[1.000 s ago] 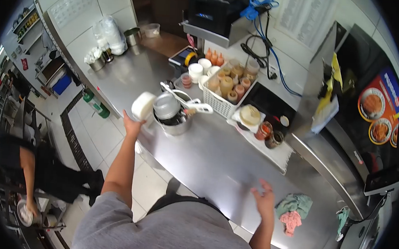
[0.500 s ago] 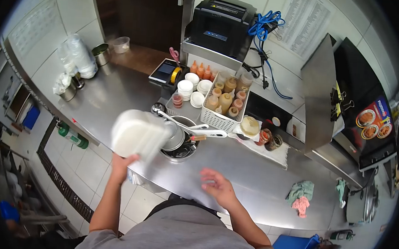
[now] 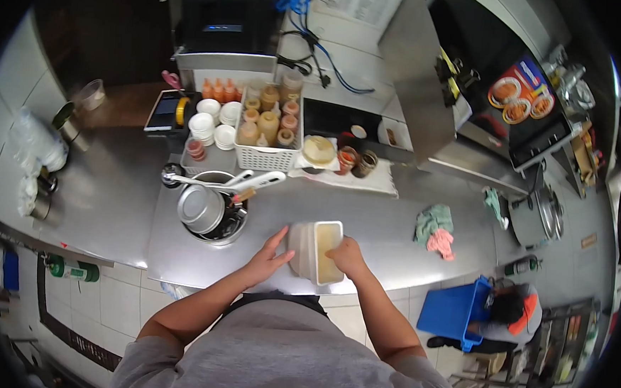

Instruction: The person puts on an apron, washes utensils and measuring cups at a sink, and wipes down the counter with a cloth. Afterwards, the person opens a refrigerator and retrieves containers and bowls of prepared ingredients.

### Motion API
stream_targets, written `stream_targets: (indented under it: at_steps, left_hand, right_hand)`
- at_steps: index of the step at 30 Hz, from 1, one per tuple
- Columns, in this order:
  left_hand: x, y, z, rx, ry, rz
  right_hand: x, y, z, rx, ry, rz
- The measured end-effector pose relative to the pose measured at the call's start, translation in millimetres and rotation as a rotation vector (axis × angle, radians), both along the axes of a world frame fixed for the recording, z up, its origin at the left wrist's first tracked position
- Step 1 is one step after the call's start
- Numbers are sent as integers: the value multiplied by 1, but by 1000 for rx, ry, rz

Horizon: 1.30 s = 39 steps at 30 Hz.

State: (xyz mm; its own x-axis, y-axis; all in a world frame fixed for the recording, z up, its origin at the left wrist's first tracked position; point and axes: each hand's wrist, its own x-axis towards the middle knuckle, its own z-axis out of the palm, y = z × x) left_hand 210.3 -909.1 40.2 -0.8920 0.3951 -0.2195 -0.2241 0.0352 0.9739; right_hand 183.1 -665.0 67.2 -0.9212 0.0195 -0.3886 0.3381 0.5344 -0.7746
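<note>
Above the steel counter's front edge, a stack of pale rectangular plastic containers (image 3: 314, 252) is tilted, its open top turned to the right. My right hand (image 3: 346, 259) grips the right side, with fingers over the rim and into the top container. My left hand (image 3: 269, 259) is at the left side of the stack, fingers spread and thumb near it; whether it touches is unclear. To the left stands a metal pot (image 3: 236, 226) with a grey bowl (image 3: 201, 209), white-handled ladles (image 3: 263, 182) and other utensils in it.
Behind are a white basket (image 3: 266, 159) of sauce bottles, small white cups (image 3: 201, 126), jars (image 3: 364, 163) on a cloth and a black printer (image 3: 229, 18). Green and pink cloths (image 3: 434, 226) lie to the right. A person (image 3: 516, 313) is beside a blue bin (image 3: 452, 311) at the lower right.
The stack has moved right, from beyond the pot to in front of me, and tilted. My right hand has closed on it; my left hand has loosened. The view has shifted right.
</note>
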Motion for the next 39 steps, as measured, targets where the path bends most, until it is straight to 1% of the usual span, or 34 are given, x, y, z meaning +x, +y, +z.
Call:
stream_targets:
  at_steps: [1, 2, 3, 4, 5, 7, 8, 9, 10, 11, 12, 14, 15, 16, 19, 20, 21, 22, 23, 24, 25, 26, 27, 28, 30, 31, 32, 33, 34, 36, 37, 38, 39]
  left_hand:
    - [-7, 4, -14, -55, 95, -35]
    - [-14, 7, -28, -108, 194, -65]
    - [-19, 11, -33, -50, 149, -26]
    - [-20, 12, -38, -49, 147, -36]
    - [-22, 13, -35, -75, 118, -6]
    - [-24, 14, -29, -97, 85, 29]
    - [-23, 15, -25, -200, 156, 55]
    - [-21, 17, -22, -303, 225, 83]
    - [-19, 20, -19, -303, 219, 88]
    - [-19, 24, -14, -326, 195, 111]
    - [-21, 31, -12, -346, 175, 132]
    - [-24, 41, -28, -327, 211, 164]
    - [-24, 47, -36, -309, 241, 200]
    - [-24, 52, -38, -305, 247, 182]
    - [-19, 63, -46, -292, 239, 268]
    - [-18, 69, -40, -298, 238, 254]
    - [-15, 75, -27, -193, 178, 276]
    - [-15, 81, -21, -87, 117, 298]
    - [-13, 85, -35, -178, 136, 353]
    - [-14, 91, -26, -185, 134, 341]
    - [-13, 93, -16, -194, 118, 362]
    - [-13, 97, -9, -203, 103, 387]
    - [-14, 98, -11, -268, 118, 403]
    - [-14, 101, -15, -281, 110, 410]
    - [-13, 102, -22, -472, 204, 510]
    - [-13, 103, -15, -492, 194, 538]
    - [-13, 109, -3, -590, 294, 521]
    - [-14, 114, 5, -688, 393, 499]
    - [-14, 118, 7, -702, 384, 520]
    - [-15, 127, 11, -770, 481, 451]
    - [-15, 133, 14, -757, 435, 436]
    - [-14, 139, 14, -759, 436, 443]
    - [-14, 142, 15, -798, 435, 438]
  right_hand:
    - [-3, 0, -9, 75, 43, 50]
    - [-4, -2, -3, 76, 39, 31]
    - [-6, -5, 10, 8, 88, 42]
    - [-7, -6, 22, -60, 137, 56]
    - [-10, -1, 32, -57, 136, 49]
    - [-17, 19, 47, -34, 190, -86]
    - [-21, 35, 44, -31, 184, -82]
    - [-27, 52, 40, 37, 167, -104]
    - [-32, 65, 33, 103, 152, -127]
    - [-34, 70, 35, 183, 128, -34]
    - [-34, 73, 24, 183, 131, -35]
    - [-31, 71, -7, 411, 280, 49]
    - [-33, 68, -11, 483, 281, 55]
    - [-35, 64, -14, 552, 279, 61]
    - [-35, 57, -4, 460, 250, 30]
    - [-35, 56, -2, 416, 236, 82]
    - [-36, 56, -3, 371, 223, 135]
    - [-38, 57, -10, 367, 218, 123]
    - [-39, 57, -20, 351, 288, 166]
    - [-40, 59, -24, 335, 357, 210]
    - [-41, 64, -28, 327, 351, 202]
    - [-43, 67, -23, 256, 352, 220]
    - [-44, 70, -16, 182, 353, 242]
    - [-45, 77, -8, 169, 346, 249]
    - [-48, 96, 17, -75, 322, 248]
    - [-49, 107, 34, -46, 314, 194]
    - [-52, 122, 46, -14, 307, 141]
    - [-58, 137, 49, -10, 299, 109]
    - [-62, 148, 51, -3, 290, 73]
    - [-71, 161, 31, 26, 247, 133]
    - [-77, 166, 19, 68, 208, 170]
    - [-75, 167, 12, 65, 211, 176]
    - [-69, 164, 4, 122, 293, 159]
